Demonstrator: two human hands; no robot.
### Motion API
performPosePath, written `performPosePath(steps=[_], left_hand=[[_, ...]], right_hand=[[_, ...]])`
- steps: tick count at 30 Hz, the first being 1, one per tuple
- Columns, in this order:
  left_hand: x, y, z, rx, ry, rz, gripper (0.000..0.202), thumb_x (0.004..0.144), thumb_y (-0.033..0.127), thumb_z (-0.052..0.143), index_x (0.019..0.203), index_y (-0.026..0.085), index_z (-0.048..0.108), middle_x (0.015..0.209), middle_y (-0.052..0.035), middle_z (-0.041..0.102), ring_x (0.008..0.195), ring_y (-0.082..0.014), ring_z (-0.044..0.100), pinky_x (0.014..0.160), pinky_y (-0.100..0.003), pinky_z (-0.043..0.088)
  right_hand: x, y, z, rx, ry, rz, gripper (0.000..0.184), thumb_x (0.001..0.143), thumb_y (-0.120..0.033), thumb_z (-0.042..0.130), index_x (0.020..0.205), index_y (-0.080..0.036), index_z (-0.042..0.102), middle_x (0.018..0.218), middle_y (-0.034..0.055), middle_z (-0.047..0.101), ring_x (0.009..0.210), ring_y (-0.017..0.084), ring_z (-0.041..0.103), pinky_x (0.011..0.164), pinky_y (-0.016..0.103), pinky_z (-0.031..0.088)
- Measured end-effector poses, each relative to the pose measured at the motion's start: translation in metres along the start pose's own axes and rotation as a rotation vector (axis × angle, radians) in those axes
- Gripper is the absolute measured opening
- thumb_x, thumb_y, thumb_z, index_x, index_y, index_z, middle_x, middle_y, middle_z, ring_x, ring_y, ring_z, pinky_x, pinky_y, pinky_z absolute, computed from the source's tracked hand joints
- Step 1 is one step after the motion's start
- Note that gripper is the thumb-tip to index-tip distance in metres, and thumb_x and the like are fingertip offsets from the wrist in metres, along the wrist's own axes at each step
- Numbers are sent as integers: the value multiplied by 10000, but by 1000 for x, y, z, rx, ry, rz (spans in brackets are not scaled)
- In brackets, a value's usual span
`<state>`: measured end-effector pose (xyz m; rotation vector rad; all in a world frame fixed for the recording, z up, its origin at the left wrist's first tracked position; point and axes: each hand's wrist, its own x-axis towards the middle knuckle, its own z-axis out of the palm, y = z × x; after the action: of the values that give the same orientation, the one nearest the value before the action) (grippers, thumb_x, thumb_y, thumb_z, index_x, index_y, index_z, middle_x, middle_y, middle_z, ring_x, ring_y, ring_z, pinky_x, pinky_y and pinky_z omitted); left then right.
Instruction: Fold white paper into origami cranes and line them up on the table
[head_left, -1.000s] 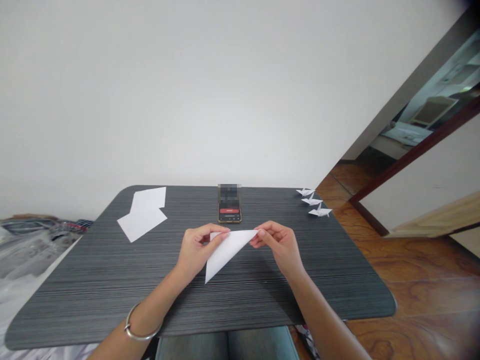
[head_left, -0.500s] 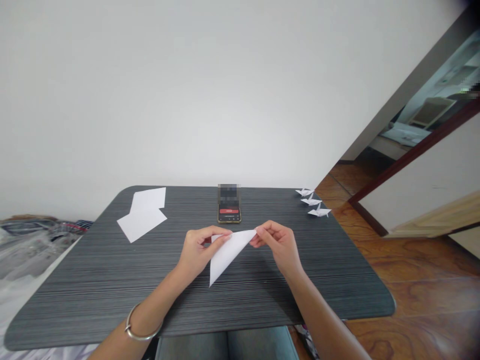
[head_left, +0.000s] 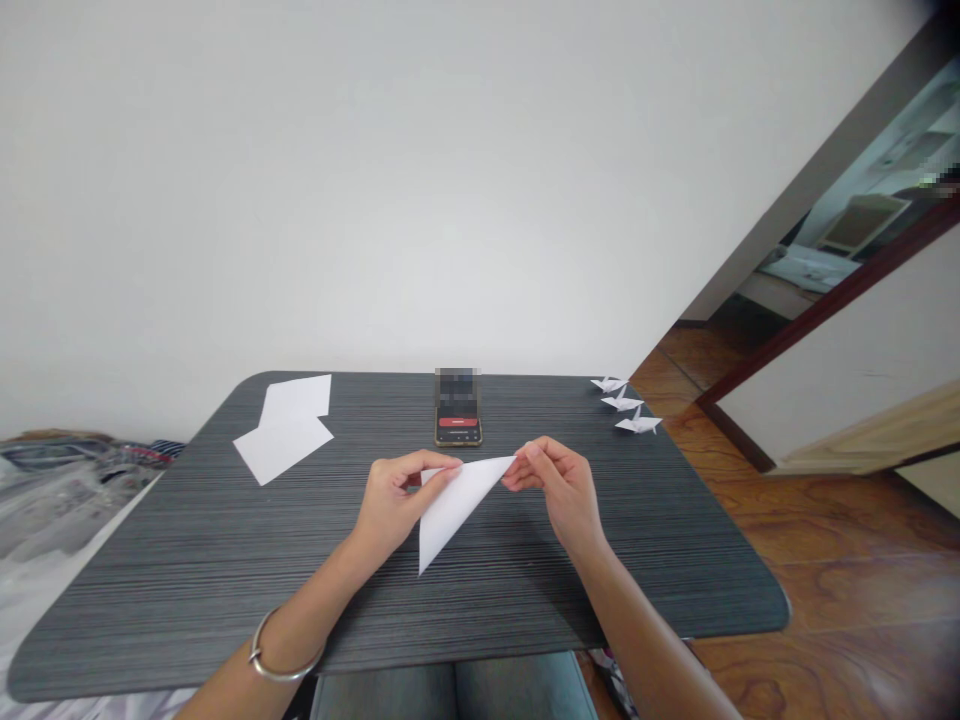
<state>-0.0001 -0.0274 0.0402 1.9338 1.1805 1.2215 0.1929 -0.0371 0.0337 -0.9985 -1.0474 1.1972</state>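
A sheet of white paper (head_left: pixel 456 508), folded into a triangle, is held above the table between both hands. My left hand (head_left: pixel 399 496) pinches its upper left edge between thumb and fingers. At the upper right corner, my right hand (head_left: pixel 559 488) is closed with thumb and fingertips on the paper's tip. One pointed corner of the paper hangs down toward me. The fingers behind the sheet are partly hidden.
The dark striped table (head_left: pixel 225 580) stands against a white wall. Two white paper sheets (head_left: pixel 289 450) overlap at its back left. A phone (head_left: pixel 458 410) lies at the back middle. Three folded paper cranes (head_left: pixel 622 404) line the back right edge.
My right hand has shifted very slightly at the paper's right corner, its fingertips a little higher. The left hand and the paper are nearly unchanged.
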Motion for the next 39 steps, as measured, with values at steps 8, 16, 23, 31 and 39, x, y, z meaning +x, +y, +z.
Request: performPosePath(steps=[8,16,23,31,39], left_hand=[[0,1,0,-25,-20,-16,108,734,188,611,755,165,714,706,-30,723,543,-113,598,438,-180,391],[1,0,2,-97,-86,-96,135,731,237,619,789,154,709,733,-42,718,586,-123,606,479,-180,416],[1,2,5,-158,-249,-149,180,725,256,623,851,150,698,719,-35,712,569,-111,594,489,-169,421],[0,7,5,-180,-139,-140,166,699,240,648,816,139,709,623,-37,706,511,-114,589,453,-172,426],[0,8,4,-152,-145,-82,142,709,217,638,810,152,714,753,-57,729,602,-137,639,522,-187,478]], right_hand=[[-1,1,1,-57,-52,-21,214,734,-352,642,666,-152,607,566,9,662,492,103,606,496,202,513],[-1,-3,3,-90,-40,-26,238,740,-360,629,636,-151,588,532,1,643,455,98,582,472,204,497],[-4,-4,7,-142,-28,-54,262,751,-365,614,601,-153,577,492,-7,614,428,99,568,449,206,490],[-6,-5,5,-75,-53,-55,299,797,-413,538,660,-152,589,587,30,644,479,119,586,473,232,492],[-9,-1,8,-60,-148,-22,206,732,-344,638,661,-174,545,540,-16,610,481,111,573,488,224,485]])
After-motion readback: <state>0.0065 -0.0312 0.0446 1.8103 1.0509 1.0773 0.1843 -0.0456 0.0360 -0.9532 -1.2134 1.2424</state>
